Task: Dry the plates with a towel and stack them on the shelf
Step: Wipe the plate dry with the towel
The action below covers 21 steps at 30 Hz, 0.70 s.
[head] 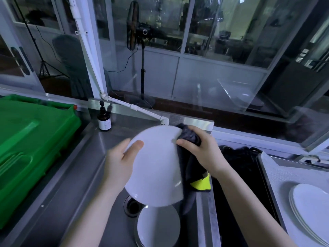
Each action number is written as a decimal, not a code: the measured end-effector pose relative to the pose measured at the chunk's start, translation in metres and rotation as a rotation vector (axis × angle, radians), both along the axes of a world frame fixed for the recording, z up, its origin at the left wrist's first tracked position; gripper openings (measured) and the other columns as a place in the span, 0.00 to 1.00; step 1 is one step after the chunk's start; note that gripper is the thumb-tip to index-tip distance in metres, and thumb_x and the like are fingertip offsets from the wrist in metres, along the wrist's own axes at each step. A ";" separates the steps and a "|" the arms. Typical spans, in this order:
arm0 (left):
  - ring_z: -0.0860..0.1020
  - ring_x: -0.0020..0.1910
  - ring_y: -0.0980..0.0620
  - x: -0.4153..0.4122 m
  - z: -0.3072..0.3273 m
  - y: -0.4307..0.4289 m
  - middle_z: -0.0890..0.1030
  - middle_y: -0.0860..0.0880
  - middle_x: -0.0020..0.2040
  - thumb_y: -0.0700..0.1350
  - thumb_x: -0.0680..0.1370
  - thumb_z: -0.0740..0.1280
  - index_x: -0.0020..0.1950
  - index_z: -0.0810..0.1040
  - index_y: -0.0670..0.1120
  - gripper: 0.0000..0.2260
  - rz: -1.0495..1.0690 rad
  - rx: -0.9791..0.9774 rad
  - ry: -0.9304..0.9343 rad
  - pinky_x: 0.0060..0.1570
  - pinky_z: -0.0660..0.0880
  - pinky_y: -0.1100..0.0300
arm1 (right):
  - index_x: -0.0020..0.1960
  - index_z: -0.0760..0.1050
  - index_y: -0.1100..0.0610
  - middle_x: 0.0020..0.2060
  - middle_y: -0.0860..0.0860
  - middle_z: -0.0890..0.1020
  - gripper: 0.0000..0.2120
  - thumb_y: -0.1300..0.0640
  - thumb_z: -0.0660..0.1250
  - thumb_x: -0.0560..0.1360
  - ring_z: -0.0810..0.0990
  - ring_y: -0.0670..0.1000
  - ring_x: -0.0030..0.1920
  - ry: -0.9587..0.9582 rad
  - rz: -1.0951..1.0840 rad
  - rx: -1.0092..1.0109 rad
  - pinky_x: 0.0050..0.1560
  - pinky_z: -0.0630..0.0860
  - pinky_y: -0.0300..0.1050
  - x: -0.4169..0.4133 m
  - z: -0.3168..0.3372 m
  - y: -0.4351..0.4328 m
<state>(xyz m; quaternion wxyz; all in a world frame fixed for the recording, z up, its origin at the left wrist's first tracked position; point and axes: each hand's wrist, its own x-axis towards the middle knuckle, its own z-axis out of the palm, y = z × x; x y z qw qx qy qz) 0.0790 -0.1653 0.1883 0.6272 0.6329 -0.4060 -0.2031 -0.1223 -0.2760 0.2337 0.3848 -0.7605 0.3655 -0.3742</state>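
White glossy round plate [156, 164] is hanging tilted over the stainless steel sink [110, 139], directly above another white plate lying in the basin [158, 227]. You are risking a slip: your left hand [121, 161] is clamping only the left rim, so the wiping push from the opposite side could lever the plate loose onto the crockery below. Your left thumb is lying across the near face, with the other fingers mostly hidden behind. Your right hand [204, 150] is curling round the bunched dark grey towel with a yellow patch [191, 168], pressing it against the upper right rim.
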 end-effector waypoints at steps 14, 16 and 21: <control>0.61 0.30 0.56 0.014 0.034 -0.021 0.62 0.53 0.29 0.51 0.77 0.71 0.33 0.65 0.50 0.19 -0.316 0.085 -0.351 0.29 0.57 0.63 | 0.49 0.76 0.49 0.41 0.41 0.81 0.11 0.57 0.76 0.71 0.76 0.37 0.44 0.197 0.154 -0.123 0.51 0.72 0.36 0.009 0.015 -0.001; 0.72 0.33 0.56 0.012 0.035 -0.024 0.75 0.52 0.33 0.52 0.75 0.72 0.39 0.77 0.54 0.07 -0.319 0.084 -0.304 0.34 0.66 0.66 | 0.50 0.78 0.49 0.43 0.40 0.82 0.11 0.57 0.76 0.71 0.78 0.37 0.46 0.189 0.160 -0.147 0.52 0.73 0.36 0.010 0.014 -0.001; 0.80 0.46 0.63 0.000 0.005 -0.003 0.84 0.61 0.48 0.58 0.73 0.68 0.59 0.79 0.60 0.15 0.022 0.053 0.062 0.46 0.74 0.59 | 0.49 0.82 0.48 0.44 0.46 0.86 0.08 0.60 0.73 0.73 0.81 0.43 0.47 -0.287 -0.096 0.158 0.51 0.77 0.38 -0.005 -0.013 0.007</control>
